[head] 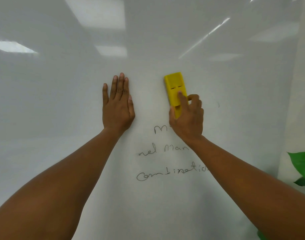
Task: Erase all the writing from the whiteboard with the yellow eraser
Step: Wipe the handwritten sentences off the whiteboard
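The yellow eraser (pixel 175 91) is held flat against the whiteboard (pixel 61 101) by the right hand (pixel 187 116), fingers curled round it. At 9 o'clock, the left hand (pixel 117 104) is pressed flat, fingers straight. At 6 o'clock, writing (pixel 172 172) is legible: "M", "nel Man", "Combinatio".

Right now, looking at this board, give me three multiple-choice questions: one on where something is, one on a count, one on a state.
1. Where is the yellow plastic eraser relative to the handwritten black writing?
A. above it
B. below it
C. left of it

2. How many lines of writing show on the glossy white whiteboard?
A. one
B. three
C. five

3. What is the left hand doing?
A. gripping a marker
B. resting flat on the board
C. hanging away from it

Answers: 1 A, the eraser sits higher than every word. 2 B, three rows show, partly hidden by the right hand and arm. 3 B, its fingers lie straight against the surface.
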`<control>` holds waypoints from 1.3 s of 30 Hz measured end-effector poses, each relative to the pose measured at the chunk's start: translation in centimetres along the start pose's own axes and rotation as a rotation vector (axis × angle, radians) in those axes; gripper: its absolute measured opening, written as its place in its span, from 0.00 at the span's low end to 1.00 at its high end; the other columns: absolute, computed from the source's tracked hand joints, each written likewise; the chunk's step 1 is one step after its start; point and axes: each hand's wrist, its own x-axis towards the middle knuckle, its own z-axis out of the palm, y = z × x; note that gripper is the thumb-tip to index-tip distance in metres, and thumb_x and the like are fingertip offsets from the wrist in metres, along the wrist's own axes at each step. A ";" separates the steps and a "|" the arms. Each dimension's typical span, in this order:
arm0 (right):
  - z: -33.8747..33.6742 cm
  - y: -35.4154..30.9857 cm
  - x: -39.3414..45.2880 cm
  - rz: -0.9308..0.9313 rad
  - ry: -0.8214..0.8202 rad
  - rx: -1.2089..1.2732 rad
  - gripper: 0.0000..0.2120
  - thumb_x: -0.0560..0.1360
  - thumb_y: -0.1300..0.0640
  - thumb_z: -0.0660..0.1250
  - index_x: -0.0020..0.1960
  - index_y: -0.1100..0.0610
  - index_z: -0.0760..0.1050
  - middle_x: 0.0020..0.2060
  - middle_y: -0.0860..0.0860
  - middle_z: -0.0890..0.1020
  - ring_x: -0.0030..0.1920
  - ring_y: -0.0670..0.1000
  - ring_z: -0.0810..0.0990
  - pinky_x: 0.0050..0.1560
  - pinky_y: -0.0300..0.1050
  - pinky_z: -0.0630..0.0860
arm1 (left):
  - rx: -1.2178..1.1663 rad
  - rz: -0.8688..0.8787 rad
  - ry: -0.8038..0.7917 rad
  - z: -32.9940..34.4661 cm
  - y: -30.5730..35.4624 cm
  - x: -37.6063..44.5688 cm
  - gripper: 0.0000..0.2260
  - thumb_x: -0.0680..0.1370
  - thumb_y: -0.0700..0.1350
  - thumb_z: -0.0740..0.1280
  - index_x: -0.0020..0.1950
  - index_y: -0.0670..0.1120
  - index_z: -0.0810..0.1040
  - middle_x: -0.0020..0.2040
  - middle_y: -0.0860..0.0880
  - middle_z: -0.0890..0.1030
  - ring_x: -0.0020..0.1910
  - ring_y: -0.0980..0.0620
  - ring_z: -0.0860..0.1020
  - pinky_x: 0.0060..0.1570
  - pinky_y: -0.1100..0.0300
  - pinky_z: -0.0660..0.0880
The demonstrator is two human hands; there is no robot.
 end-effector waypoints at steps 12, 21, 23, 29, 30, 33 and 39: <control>0.4 3.1 -0.1 0.275 0.077 0.018 0.26 0.75 0.49 0.65 0.72 0.52 0.66 0.59 0.59 0.71 0.57 0.61 0.71 0.53 0.56 0.70 | -0.005 -0.001 0.001 0.1 -0.1 -0.2 0.26 0.84 0.44 0.49 0.82 0.42 0.51 0.83 0.45 0.53 0.82 0.48 0.49 0.80 0.44 0.44; 0.3 5.8 -0.8 1.197 0.105 0.284 0.27 0.80 0.49 0.58 0.73 0.58 0.55 0.66 0.62 0.61 0.63 0.63 0.67 0.60 0.57 0.68 | -0.011 -0.016 -0.012 0.3 0.0 -0.4 0.26 0.85 0.44 0.49 0.82 0.41 0.51 0.83 0.46 0.51 0.82 0.48 0.48 0.80 0.44 0.43; 0.4 4.7 -0.4 1.104 0.087 0.271 0.26 0.79 0.49 0.59 0.73 0.58 0.56 0.65 0.62 0.62 0.62 0.63 0.68 0.59 0.57 0.69 | -0.011 -0.019 -0.013 0.3 -0.1 -0.4 0.26 0.85 0.44 0.49 0.82 0.42 0.50 0.83 0.46 0.51 0.82 0.48 0.47 0.80 0.44 0.43; 0.4 2.0 -1.7 0.315 0.057 0.029 0.24 0.74 0.52 0.66 0.67 0.57 0.67 0.61 0.59 0.68 0.54 0.60 0.72 0.48 0.54 0.73 | -0.020 -0.016 -0.014 0.2 0.0 -0.4 0.26 0.85 0.45 0.49 0.82 0.42 0.50 0.83 0.45 0.51 0.82 0.48 0.47 0.80 0.45 0.41; 0.4 1.9 -1.7 0.258 0.049 -0.004 0.23 0.73 0.52 0.66 0.66 0.57 0.68 0.61 0.59 0.69 0.54 0.59 0.72 0.47 0.54 0.73 | -0.021 -0.014 -0.013 0.2 0.0 -0.4 0.26 0.85 0.45 0.49 0.82 0.42 0.50 0.83 0.45 0.51 0.82 0.48 0.47 0.80 0.45 0.42; 0.2 2.5 -1.5 0.295 0.063 -0.013 0.24 0.72 0.53 0.66 0.66 0.57 0.68 0.61 0.58 0.70 0.54 0.58 0.72 0.45 0.53 0.73 | -0.018 -0.003 -0.009 0.2 -0.1 -0.5 0.26 0.85 0.45 0.49 0.82 0.41 0.51 0.83 0.45 0.52 0.82 0.47 0.48 0.80 0.44 0.43; 0.1 5.8 -2.0 0.721 0.054 0.066 0.26 0.75 0.51 0.63 0.69 0.61 0.61 0.62 0.61 0.65 0.58 0.62 0.70 0.51 0.58 0.75 | -0.007 0.009 -0.018 0.2 -0.3 -1.1 0.26 0.85 0.45 0.48 0.82 0.42 0.51 0.83 0.45 0.51 0.82 0.48 0.48 0.80 0.45 0.42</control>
